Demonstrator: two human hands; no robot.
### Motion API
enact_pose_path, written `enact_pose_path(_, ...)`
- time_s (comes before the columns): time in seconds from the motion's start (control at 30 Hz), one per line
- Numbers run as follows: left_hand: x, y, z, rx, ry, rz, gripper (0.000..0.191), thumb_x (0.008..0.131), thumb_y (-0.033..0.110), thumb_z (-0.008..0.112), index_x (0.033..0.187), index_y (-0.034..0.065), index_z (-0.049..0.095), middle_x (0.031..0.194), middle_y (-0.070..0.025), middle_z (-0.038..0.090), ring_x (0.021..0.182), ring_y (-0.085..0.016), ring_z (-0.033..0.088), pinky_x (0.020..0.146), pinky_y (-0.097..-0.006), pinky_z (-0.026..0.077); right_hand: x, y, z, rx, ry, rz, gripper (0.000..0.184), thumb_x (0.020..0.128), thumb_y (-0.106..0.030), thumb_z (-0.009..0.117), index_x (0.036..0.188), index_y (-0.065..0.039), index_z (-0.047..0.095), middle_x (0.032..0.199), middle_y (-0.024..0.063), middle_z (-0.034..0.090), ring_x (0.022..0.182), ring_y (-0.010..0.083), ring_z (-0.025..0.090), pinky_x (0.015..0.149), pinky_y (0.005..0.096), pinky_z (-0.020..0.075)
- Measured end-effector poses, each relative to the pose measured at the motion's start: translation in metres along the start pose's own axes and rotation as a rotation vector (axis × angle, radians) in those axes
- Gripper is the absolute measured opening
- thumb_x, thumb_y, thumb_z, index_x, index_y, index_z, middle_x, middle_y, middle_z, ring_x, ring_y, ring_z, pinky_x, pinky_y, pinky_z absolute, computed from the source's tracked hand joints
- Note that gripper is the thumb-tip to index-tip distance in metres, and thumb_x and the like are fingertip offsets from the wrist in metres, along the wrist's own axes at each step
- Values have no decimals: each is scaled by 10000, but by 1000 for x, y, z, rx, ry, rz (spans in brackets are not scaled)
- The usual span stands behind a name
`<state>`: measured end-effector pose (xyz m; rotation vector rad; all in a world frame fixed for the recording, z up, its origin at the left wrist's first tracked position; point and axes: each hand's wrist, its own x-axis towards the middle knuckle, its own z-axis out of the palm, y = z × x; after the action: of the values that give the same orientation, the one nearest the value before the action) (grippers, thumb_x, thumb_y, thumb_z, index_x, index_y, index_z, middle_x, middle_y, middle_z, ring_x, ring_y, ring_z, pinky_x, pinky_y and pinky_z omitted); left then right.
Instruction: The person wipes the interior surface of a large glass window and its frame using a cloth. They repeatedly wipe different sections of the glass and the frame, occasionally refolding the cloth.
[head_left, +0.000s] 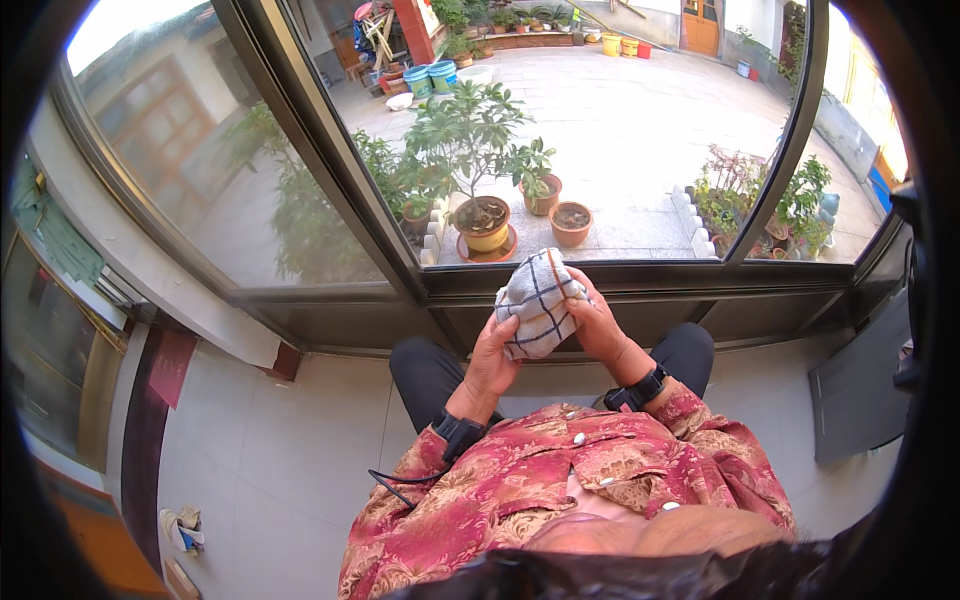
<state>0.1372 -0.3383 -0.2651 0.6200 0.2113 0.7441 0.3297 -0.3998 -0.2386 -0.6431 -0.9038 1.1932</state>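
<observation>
A folded grey-white cloth (538, 304) with dark blue checked lines and an orange-brown stripe is held up in front of my knees. My left hand (491, 358) grips its lower left side, thumb on the near face. At the cloth's right edge, my right hand (600, 322) pinches it between thumb and fingers. Most of the fingers are hidden behind the fabric. Each wrist wears a black strap with a device, and a black cable (394, 478) hangs by the left one.
Just beyond my knees stands a dark metal-framed glass door (600, 281). Outside are a potted small tree (484, 225) and more pots. A dark grey box-like object (855, 382) stands at right. On the tiled floor (247, 450), a crumpled cloth (182, 529) lies at left.
</observation>
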Motion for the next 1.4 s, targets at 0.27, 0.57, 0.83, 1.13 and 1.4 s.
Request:
enact_pose_path(0.27, 0, 28, -7, 398, 292, 411, 544, 878, 26, 799, 1357, 30, 542, 1213, -56, 678, 1092, -144, 656, 977, -309, 531, -3, 12, 10, 235, -190, 77, 667, 1024, -358, 589, 1571, -46, 371, 1496, 112, 561, 1398, 254, 530, 1144, 409, 439)
enact_pose_path(0.57, -5, -2, -8, 291, 141, 432, 442, 1000, 293, 737, 1334, 55, 571, 1222, -29, 674, 1089, -119, 638, 983, -298, 518, 13, 46, 13, 578, -16, 457, 562, 1108, -507, 415, 1377, -55, 612, 1325, 107, 698, 1187, 256, 672, 1087, 421, 502)
enact_pose_path(0.83, -8, -22, -8, 396, 60, 458, 850, 975, 593, 652, 1533, 8, 388, 1395, -94, 596, 1287, -188, 561, 1148, -353, 398, 7, 58, 16, 607, -6, 590, 594, 1103, -548, 400, 1324, -56, 646, 1278, 80, 717, 1147, 243, 673, 1044, 400, 520)
enact_pose_path(1.13, -14, -8, -19, 438, 11, 333, 933, 971, 641, 621, 1584, -6, 345, 1434, -107, 569, 1305, -190, 537, 1141, -348, 394, 8, 56, 19, 229, 92, 686, 447, 1097, -450, 497, 1276, -80, 673, 1166, 53, 741, 1025, 188, 711, 913, 377, 587)
enact_pose_path(1.4, -8, -23, -16, 503, -10, 411, 816, 979, 608, 636, 1519, 37, 412, 1383, -78, 576, 1270, -175, 544, 1118, -347, 414, 0, 55, 21, 230, -53, 365, 297, 1081, -274, 537, 1245, -77, 687, 1167, 32, 718, 1037, 170, 679, 928, 344, 548)
